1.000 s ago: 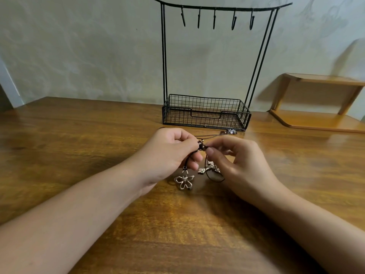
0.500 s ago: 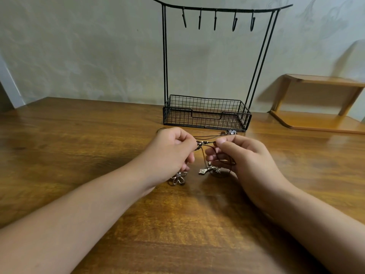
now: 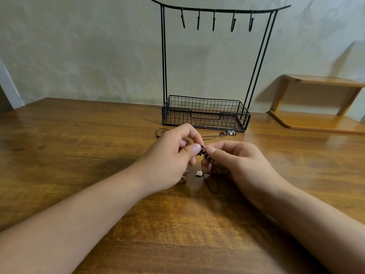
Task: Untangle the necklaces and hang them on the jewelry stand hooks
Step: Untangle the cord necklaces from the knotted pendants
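Between pinching hands (image 3: 201,157), tangled necklaces (image 3: 203,153) dangling downward

Compared with a second ago, both hands sit closer together in front of the jewelry stand (image 3: 205,113), meeting at the knot of beads (image 3: 203,151). The left hand (image 3: 173,155) now shows its thumb flat on top of the knot, where earlier its fingers were curled over it. The right hand (image 3: 237,161) pinches the knot from the other side, having moved in from the stand's right corner. The flower pendant (image 3: 183,177), fully visible before, is now mostly hidden under the left hand. The cord loop (image 3: 212,186) trails nearer the person than before.
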